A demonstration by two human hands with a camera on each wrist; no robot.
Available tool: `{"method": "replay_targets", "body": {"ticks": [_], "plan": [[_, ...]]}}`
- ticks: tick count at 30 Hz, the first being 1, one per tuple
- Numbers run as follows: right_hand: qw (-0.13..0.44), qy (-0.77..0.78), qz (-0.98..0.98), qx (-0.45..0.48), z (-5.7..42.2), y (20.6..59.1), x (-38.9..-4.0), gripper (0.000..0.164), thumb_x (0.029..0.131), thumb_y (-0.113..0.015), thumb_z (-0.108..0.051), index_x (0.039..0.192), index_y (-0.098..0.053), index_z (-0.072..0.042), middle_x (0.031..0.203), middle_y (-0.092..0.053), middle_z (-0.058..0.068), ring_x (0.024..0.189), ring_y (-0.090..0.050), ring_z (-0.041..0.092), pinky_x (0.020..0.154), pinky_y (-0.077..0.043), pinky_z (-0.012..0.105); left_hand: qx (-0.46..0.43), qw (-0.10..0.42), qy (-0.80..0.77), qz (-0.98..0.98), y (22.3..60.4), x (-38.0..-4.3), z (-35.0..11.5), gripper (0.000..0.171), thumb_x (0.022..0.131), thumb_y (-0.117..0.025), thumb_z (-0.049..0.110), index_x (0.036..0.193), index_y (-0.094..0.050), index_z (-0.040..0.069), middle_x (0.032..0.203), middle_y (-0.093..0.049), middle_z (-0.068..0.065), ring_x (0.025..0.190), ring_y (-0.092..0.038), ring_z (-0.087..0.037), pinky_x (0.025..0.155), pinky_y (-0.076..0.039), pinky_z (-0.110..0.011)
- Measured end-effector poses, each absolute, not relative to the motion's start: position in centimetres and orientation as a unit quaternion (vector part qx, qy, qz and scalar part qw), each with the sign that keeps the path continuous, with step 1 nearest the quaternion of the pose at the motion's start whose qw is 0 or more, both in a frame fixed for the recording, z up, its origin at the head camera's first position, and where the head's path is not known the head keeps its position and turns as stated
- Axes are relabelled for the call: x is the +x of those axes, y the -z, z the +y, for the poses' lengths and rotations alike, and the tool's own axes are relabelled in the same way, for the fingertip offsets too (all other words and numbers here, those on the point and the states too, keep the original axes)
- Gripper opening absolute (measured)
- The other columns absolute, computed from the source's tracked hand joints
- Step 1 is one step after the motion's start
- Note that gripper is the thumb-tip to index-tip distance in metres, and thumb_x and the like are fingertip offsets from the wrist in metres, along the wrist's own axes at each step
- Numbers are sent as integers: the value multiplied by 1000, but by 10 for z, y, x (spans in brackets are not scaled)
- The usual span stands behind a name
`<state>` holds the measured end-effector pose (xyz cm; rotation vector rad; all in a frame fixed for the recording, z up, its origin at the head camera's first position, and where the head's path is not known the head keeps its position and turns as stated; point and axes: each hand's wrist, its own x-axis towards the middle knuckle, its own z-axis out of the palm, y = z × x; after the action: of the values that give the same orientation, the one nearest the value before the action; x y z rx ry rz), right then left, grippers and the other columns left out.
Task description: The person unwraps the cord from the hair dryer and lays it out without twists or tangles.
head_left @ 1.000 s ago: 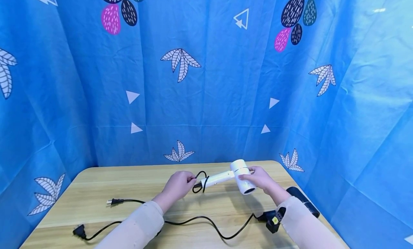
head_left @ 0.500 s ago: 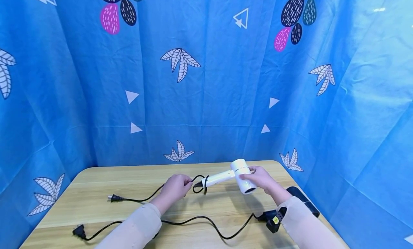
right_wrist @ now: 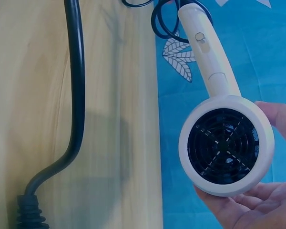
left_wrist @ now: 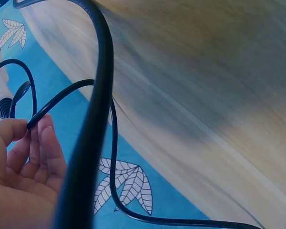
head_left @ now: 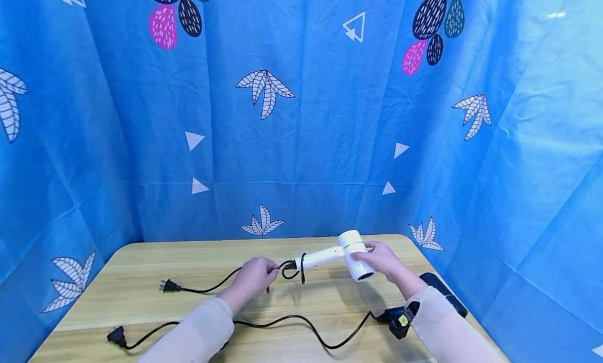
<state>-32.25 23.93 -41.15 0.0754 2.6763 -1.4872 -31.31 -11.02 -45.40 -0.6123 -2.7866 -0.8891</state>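
Note:
In the head view, my right hand (head_left: 382, 259) grips a white hair dryer (head_left: 356, 268) by its barrel, raised above the table. Its handle points left, with a black power cord (head_left: 285, 263) looped around the handle's end. The left hand (head_left: 256, 275) pinches that cord between thumb and fingertips, just left of the handle. From there the cord runs down to a two-prong plug (head_left: 170, 285) on the table. The left wrist view shows the pinched cord (left_wrist: 62, 97) close up. Dark grille of the dryer (right_wrist: 224, 143) faces the right wrist camera, fingers around its rim.
A black corded appliance with a rounded barrel (head_left: 435, 284) lies at the table's right edge, partly hidden by the right sleeve. Its cord (head_left: 311, 326) snakes left beneath the left forearm to another black plug (head_left: 116, 337). A blue patterned curtain (head_left: 320, 143) surrounds the wooden table (head_left: 188, 258).
My left hand has moved slightly left and down from the handle's end, drawing the cord along. More cord shows between plug and hand. The right hand and hair dryer have barely moved.

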Motion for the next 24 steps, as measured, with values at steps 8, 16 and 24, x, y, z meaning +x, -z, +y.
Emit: {"method": "replay_targets", "body": {"ticks": [8,16,24], "plan": [[31,481,876,23,241,409,-323,70,87,-77,-34,136,-51,8,110,-66,18,91,-66,26,76,-57,40,-210,76,284,-932,457,-316,-115,18,93,-64,11,77,-72,17,55,-43,8,50,-38,-7,54,-36,-27],[25,482,876,24,244,409,-324,69,87,-77,-34,135,-52,8,110,-67,17,91,-67,25,75,-57,40,-202,72,282,-935,456,-314,-123,13,91,-64,10,84,-75,13,60,-47,7,52,-38,-9,56,-37,-29],[22,481,876,33,243,408,-322,70,88,-76,-34,136,-51,9,111,-66,19,92,-66,26,76,-57,39,-221,81,271,-933,449,-309,-127,40,85,-60,2,59,-36,19,52,-27,9,47,-27,-6,51,-27,-25]]}}
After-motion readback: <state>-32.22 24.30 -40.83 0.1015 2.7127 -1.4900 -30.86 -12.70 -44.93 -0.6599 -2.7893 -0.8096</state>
